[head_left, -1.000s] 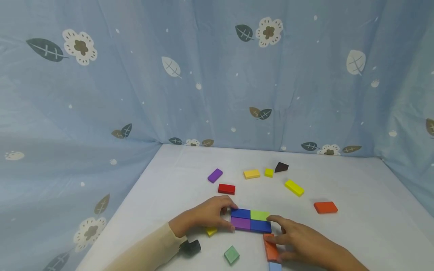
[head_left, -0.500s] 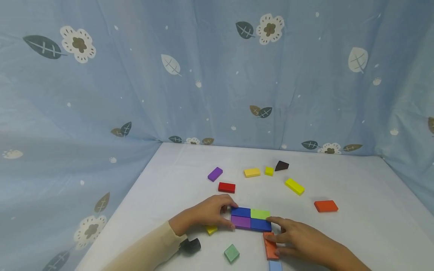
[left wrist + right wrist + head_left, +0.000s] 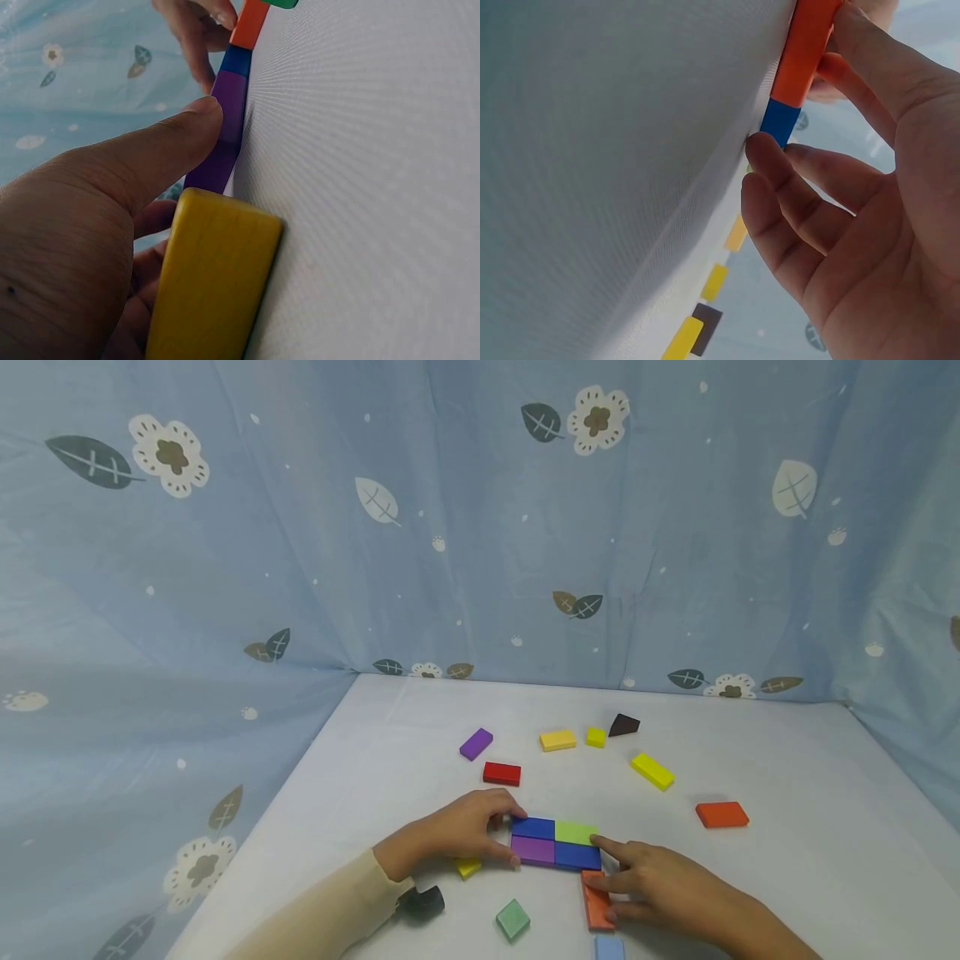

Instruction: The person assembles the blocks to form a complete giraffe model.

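Two blue, one lime-green and one purple block (image 3: pixel 532 850) lie flat together as a rectangle on the white table. My left hand (image 3: pixel 468 828) holds its left end, thumb on the purple block and forefinger at the upper blue block (image 3: pixel 533 828). My right hand (image 3: pixel 660 887) holds an orange block (image 3: pixel 597 902) at the rectangle's lower right corner, with its forefinger touching the right edge by the lime-green block (image 3: pixel 576 832). In the right wrist view the orange block (image 3: pixel 805 52) adjoins a blue block (image 3: pixel 781 120). The right hand's other fingers are curled loosely.
A light blue block (image 3: pixel 609 948) lies just below the orange one, a green block (image 3: pixel 513 920) to its left. A yellow block (image 3: pixel 468 867) sits under the left wrist. Farther back are red (image 3: pixel 502 774), purple (image 3: pixel 476 744), yellow (image 3: pixel 652 772), black (image 3: pixel 624 725) and orange-red (image 3: pixel 722 814) blocks.
The orange block has slid slightly away from the light blue block, toward the rectangle, along with the right hand. The left hand stays in place. The view has shifted a little.
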`<action>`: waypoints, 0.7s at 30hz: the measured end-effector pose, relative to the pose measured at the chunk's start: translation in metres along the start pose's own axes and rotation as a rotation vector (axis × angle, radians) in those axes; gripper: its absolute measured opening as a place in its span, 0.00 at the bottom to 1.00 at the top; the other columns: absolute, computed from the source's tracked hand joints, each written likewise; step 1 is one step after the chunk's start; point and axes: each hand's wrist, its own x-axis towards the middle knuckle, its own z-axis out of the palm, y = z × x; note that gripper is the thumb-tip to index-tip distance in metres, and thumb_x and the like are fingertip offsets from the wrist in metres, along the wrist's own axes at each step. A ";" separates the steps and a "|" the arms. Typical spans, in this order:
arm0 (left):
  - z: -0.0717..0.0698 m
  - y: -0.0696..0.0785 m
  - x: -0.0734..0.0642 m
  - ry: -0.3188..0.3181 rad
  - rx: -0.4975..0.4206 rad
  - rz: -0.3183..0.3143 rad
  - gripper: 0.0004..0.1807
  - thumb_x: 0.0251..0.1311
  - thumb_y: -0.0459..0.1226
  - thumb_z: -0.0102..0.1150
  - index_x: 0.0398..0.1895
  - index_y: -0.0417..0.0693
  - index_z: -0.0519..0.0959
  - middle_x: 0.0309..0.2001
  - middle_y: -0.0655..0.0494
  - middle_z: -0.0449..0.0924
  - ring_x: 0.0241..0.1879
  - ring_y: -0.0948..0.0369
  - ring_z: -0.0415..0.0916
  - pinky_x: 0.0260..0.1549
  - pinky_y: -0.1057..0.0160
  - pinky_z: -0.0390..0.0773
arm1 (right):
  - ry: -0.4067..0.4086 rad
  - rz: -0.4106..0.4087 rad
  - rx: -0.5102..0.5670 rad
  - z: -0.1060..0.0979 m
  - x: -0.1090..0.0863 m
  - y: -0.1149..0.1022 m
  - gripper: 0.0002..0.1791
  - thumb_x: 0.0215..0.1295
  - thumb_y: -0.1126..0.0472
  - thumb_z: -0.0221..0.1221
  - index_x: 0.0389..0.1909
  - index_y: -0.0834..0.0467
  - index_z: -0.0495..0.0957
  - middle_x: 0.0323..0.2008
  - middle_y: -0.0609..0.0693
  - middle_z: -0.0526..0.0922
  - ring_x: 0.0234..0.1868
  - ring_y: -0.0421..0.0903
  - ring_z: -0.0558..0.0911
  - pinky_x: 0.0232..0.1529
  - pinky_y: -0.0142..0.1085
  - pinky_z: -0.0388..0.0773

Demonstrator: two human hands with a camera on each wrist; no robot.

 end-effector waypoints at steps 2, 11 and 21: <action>0.000 0.001 0.000 -0.003 -0.002 -0.001 0.33 0.48 0.63 0.68 0.57 0.65 0.77 0.41 0.75 0.71 0.39 0.71 0.68 0.38 0.70 0.73 | 0.005 -0.001 0.004 0.000 0.001 0.000 0.24 0.61 0.36 0.60 0.59 0.33 0.77 0.65 0.52 0.72 0.55 0.49 0.78 0.46 0.38 0.80; -0.002 0.001 0.000 0.008 0.001 0.005 0.33 0.47 0.63 0.68 0.57 0.64 0.77 0.41 0.75 0.71 0.38 0.70 0.68 0.37 0.70 0.73 | 0.009 0.003 0.003 0.001 0.002 0.000 0.24 0.61 0.36 0.59 0.59 0.32 0.77 0.64 0.52 0.73 0.54 0.49 0.79 0.45 0.37 0.81; -0.002 0.001 0.001 -0.007 0.001 -0.001 0.33 0.48 0.63 0.68 0.58 0.64 0.77 0.42 0.75 0.71 0.39 0.71 0.68 0.38 0.70 0.73 | 0.014 0.009 -0.019 0.000 0.004 -0.002 0.24 0.61 0.34 0.58 0.58 0.32 0.78 0.63 0.53 0.73 0.54 0.49 0.79 0.46 0.39 0.81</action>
